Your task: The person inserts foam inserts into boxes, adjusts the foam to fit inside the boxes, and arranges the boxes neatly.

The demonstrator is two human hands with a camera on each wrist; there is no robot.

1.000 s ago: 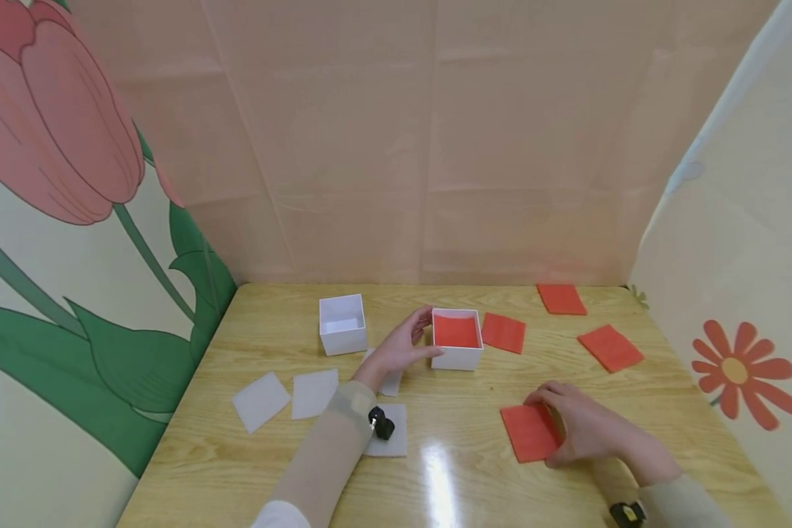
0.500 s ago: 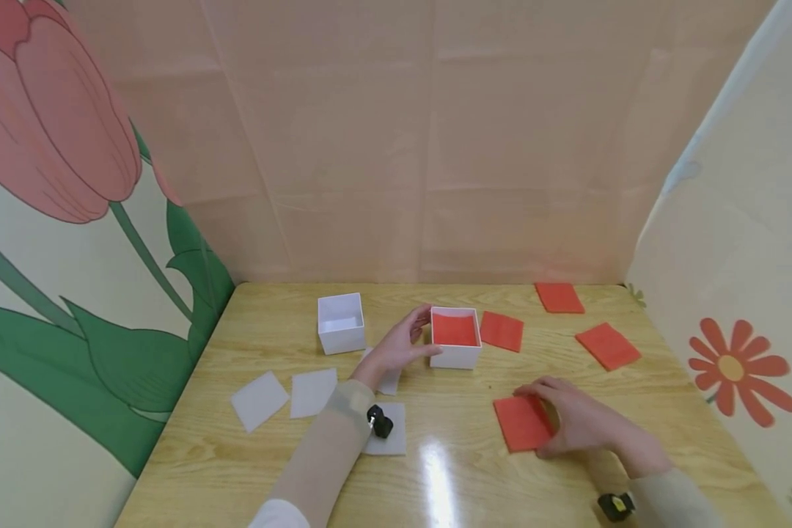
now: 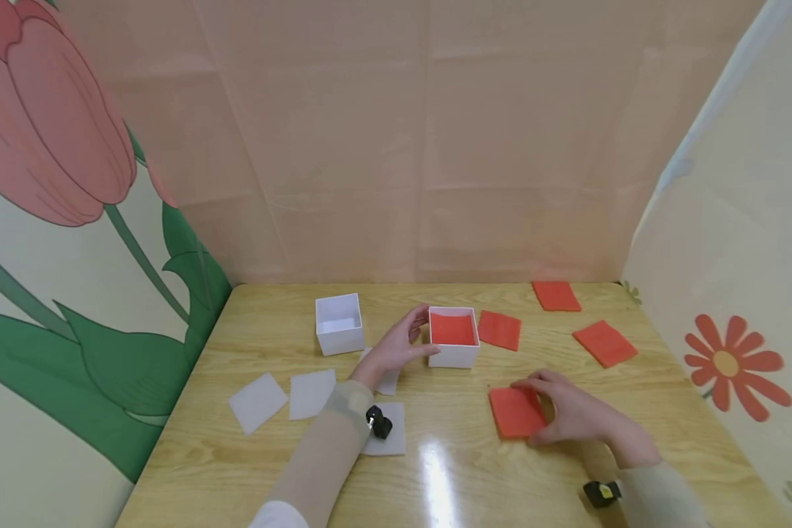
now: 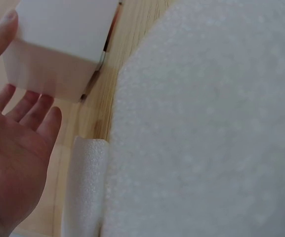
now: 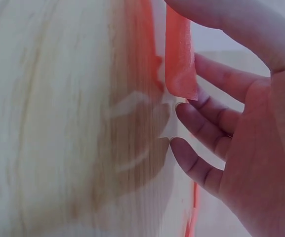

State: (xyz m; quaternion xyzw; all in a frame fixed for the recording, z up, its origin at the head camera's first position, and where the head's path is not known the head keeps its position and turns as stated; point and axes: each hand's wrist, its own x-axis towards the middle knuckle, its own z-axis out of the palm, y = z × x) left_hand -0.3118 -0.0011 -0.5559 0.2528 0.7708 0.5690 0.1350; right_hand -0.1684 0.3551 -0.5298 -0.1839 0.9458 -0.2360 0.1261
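Nearer to the red-filled box comes one flat, soft-looking red square [image 3: 515, 412], carried by the right hand [image 3: 574, 412], forward and to the left of where it was a second ago! That right grip pinches the square by its edge, thumb on the near side and fingers on the far side, over the pale wood-grained worktop [image 3: 462, 400]. Across the way, the left hand [image 3: 396, 348] holds its place, its grip spanning the left side of the white open-topped square box [image 3: 454, 357], thumb on the front wall, fingertips at the back corner. Inside that box lies a red flat piece [image 3: 454, 330], and a similar red square [image 3: 499, 330] sits just beside it on the right. Over on the left stands a second white open-topped box [image 3: 340, 342], with two pale, flat foam squares [image 3: 312, 393] lying side by side in front.
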